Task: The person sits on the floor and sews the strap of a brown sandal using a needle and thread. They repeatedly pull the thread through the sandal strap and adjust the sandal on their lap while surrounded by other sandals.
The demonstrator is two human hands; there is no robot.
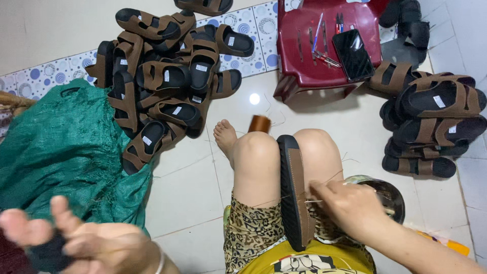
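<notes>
Our right hand (350, 203) pinches a needle at the sandal (294, 193) between our knees, left hand (76, 241) clutching something dark; the thread could snag.

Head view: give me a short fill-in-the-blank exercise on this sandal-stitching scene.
1. The black-soled brown sandal is clamped on edge between the person's ____.
2. The right hand works at the sandal's edge; the blurred left hand is raised in front of the ____ woven sack.
3. The black phone lies on a dark ____ plastic stool.

Missing words: knees; green; red
</notes>
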